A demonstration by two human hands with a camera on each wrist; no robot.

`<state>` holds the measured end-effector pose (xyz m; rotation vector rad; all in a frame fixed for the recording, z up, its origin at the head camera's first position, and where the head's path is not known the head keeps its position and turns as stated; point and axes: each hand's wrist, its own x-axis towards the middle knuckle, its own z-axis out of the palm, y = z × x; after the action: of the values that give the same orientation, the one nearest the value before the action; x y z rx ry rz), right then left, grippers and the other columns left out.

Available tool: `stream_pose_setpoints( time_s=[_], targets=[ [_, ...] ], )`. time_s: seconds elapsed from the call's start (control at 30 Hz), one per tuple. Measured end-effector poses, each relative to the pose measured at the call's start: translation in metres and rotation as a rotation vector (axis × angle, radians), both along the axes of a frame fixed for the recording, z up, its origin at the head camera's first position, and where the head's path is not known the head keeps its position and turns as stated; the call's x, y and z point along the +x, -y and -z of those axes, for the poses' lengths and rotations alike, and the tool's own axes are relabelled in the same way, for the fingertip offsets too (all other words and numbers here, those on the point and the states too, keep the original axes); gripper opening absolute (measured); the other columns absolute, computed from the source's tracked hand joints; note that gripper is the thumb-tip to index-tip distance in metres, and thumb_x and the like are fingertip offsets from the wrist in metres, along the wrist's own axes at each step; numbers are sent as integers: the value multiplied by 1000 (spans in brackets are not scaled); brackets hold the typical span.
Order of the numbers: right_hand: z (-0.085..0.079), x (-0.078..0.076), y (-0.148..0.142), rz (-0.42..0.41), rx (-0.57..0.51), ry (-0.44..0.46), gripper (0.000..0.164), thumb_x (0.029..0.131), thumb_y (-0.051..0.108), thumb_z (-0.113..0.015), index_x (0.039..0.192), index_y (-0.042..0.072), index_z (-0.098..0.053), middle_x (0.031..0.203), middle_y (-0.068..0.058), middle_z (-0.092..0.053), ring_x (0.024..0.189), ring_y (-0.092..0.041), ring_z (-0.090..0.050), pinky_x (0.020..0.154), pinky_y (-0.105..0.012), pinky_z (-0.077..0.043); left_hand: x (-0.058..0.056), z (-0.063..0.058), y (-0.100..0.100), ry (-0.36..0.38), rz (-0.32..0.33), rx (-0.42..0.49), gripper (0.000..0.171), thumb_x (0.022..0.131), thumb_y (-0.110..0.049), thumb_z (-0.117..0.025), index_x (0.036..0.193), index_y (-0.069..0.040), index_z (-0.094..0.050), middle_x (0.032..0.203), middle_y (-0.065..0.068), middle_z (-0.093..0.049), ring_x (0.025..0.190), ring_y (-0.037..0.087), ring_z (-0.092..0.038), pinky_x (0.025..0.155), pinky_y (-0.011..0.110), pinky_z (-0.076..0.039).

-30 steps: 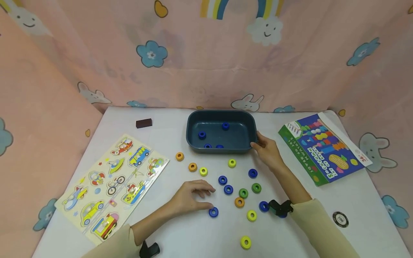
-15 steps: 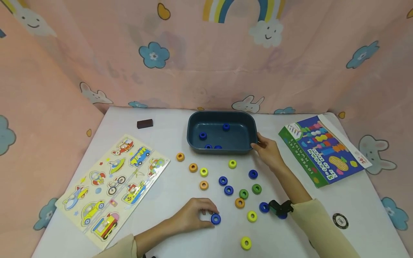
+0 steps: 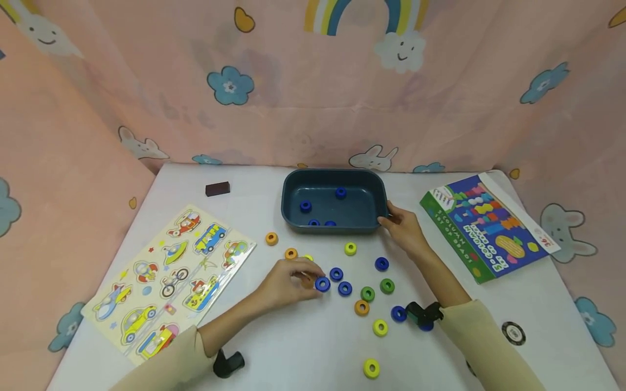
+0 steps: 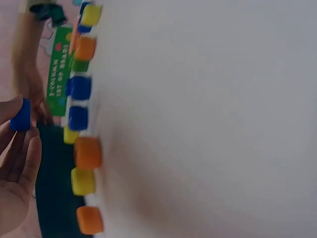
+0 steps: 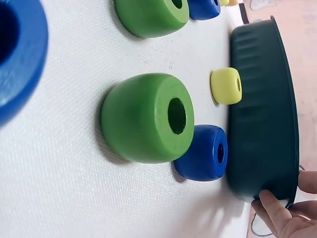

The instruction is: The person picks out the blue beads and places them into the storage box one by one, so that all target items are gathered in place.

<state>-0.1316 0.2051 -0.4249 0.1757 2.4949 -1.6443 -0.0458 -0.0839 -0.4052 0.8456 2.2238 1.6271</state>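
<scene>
pink printed cloth (image 3: 303, 103) hangs behind and to both sides; white table (image 3: 293, 364) below it, strewn with ring-shaped beads.

left hand (image 3: 286, 282): thumb and fingers curled in, the gap just taken up by one blue bead (image 4: 20, 116), pinched by the fingertips and lifted clear of the tabletop. right hand (image 3: 406, 231): fingers bent round the near right corner of the dark tray (image 3: 334, 229). four blue beads inside (image 3: 340, 193), the near two partly hidden by its front wall.

risks, as i judge them: held bead looks smooth and rounded, so a slack pinch could drop it and send it rolling. left hand is low, with an orange bead (image 4: 88, 152) and two loose blue beads (image 4: 78, 118) near; a flat sweep towards the tray might scatter them. any pull on the tray could shove the yellow bead (image 5: 226, 87) in front. black wrist mount (image 3: 424, 314) overlaps a half-hidden bead (image 3: 427, 327); lowering that forearm may knock it.
</scene>
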Motion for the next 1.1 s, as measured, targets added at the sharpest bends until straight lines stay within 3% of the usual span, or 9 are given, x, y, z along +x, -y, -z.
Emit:
stream_pose_setpoints(
  time_s=[0.27,0.53,0.73,1.1],
  targets=[
    [3,-1,3,-2,-22,15,57,94,10,-53,143,2,-24,146,-13,-28,127,-26,-37,95,-34,-41,-66,8,0,-43,-91,39,31,73,-7,-79,102,-4,-68,97,2,-63,86,21,-61,75,39,-53],
    [1,1,1,10,0,22,57,95,11,-54,143,3,-25,146,-12,-28,127,-26,-37,95,-33,-42,-119,4,-6,-56,-212,-53,30,75,-12,-78,103,-6,-68,96,3,-65,85,20,-61,70,27,-52],
    [-1,1,-2,11,13,11,57,94,11,-54,143,3,-25,145,-12,-29,127,-26,-38,94,-34,-42,-136,0,-15,-86,-232,-48,31,75,-11,-78,103,-4,-68,97,5,-65,86,21,-61,70,27,-53],
    [2,0,0,15,2,28,57,94,11,-54,143,4,-25,146,-11,-28,127,-25,-37,94,-33,-42,-141,0,-11,-94,-280,-56,30,75,-12,-78,102,-6,-68,102,4,-64,94,23,-60,76,25,-51]
  ],
)
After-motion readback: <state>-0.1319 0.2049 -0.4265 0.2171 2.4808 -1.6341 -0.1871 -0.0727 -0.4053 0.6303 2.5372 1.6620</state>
